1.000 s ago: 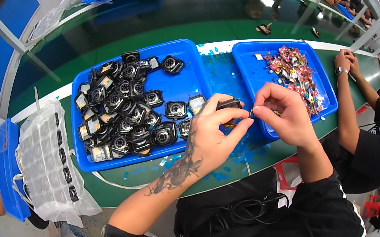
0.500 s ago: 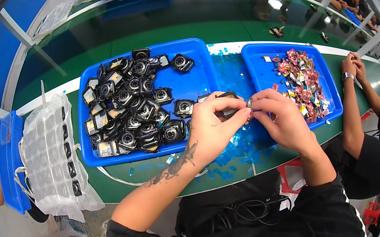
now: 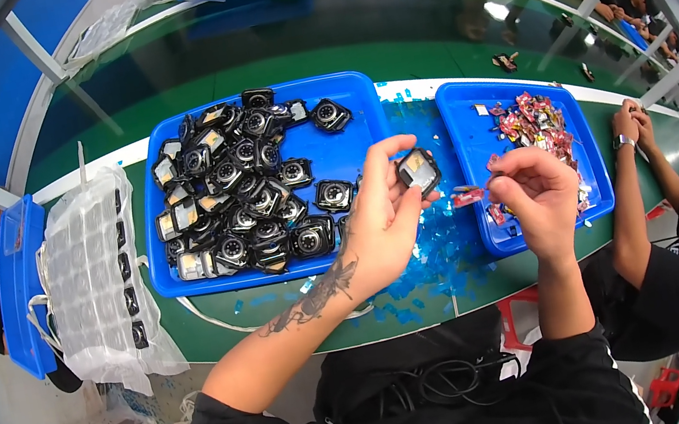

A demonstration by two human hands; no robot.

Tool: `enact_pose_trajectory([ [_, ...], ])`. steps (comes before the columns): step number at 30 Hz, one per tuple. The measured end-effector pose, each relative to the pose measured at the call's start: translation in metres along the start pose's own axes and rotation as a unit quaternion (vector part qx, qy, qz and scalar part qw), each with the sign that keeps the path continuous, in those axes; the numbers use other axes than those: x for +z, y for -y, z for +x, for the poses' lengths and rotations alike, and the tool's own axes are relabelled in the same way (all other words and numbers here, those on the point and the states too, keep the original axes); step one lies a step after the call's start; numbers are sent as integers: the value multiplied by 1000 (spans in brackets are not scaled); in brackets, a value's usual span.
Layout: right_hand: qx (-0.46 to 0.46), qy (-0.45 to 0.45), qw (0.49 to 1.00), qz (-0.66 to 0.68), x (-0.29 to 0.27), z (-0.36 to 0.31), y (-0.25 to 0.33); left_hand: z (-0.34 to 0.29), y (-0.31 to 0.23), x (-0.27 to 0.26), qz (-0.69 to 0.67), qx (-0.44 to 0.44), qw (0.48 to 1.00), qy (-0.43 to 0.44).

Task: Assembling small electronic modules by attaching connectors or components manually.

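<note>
My left hand [image 3: 380, 228] grips a black smartwatch case [image 3: 419, 170] between thumb and fingers, its silvery inner side facing up. To the right, above the near left edge of a smaller blue tray [image 3: 467, 132], my right hand [image 3: 546, 200] is closed in a pinch. From its fingertips hangs a small reddish-pink strip [image 3: 469, 196], apart from the watch case. Left of my hands, a larger blue tray [image 3: 343, 153] holds a heap of black smartwatch cases [image 3: 248, 173]. Crumpled red, yellow and white scraps [image 3: 533, 125] fill much of the smaller tray.
Blue film bits [image 3: 411, 290] litter the green bench [image 3: 329, 308] between and before the trays. A clear plastic tray sheet [image 3: 91, 280] with several dark pieces lies at the left. A co-worker's hands [image 3: 630, 123] are close on the right; a green conveyor [image 3: 240, 49] runs behind.
My hands have come apart. The right has moved right with the reddish strip in its fingers, while the watch case in my left now shows its silvery inside.
</note>
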State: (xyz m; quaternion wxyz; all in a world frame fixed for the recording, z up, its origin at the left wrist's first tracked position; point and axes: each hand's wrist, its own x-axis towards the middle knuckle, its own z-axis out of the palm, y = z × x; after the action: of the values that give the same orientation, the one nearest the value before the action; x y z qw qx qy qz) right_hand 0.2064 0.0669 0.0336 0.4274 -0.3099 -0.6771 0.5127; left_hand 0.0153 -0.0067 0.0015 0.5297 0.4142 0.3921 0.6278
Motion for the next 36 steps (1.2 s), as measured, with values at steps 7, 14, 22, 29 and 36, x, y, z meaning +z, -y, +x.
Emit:
enact_pose_trajectory([
  [7,-98,65,967,-226,30,8,17,-2,-2,2,-12,-7,1000,24],
  [14,-39,34,974,-222,34,6,21,-4,-3,3,-13,1,999,41],
  [22,-68,17,980,-184,38,8,15,-6,-1,5,10,23,999,34],
  [29,-50,46,969,-236,30,13,22,-7,-5,4,73,30,996,48],
  [36,-116,24,953,-278,26,11,30,-12,-5,3,70,27,994,85],
])
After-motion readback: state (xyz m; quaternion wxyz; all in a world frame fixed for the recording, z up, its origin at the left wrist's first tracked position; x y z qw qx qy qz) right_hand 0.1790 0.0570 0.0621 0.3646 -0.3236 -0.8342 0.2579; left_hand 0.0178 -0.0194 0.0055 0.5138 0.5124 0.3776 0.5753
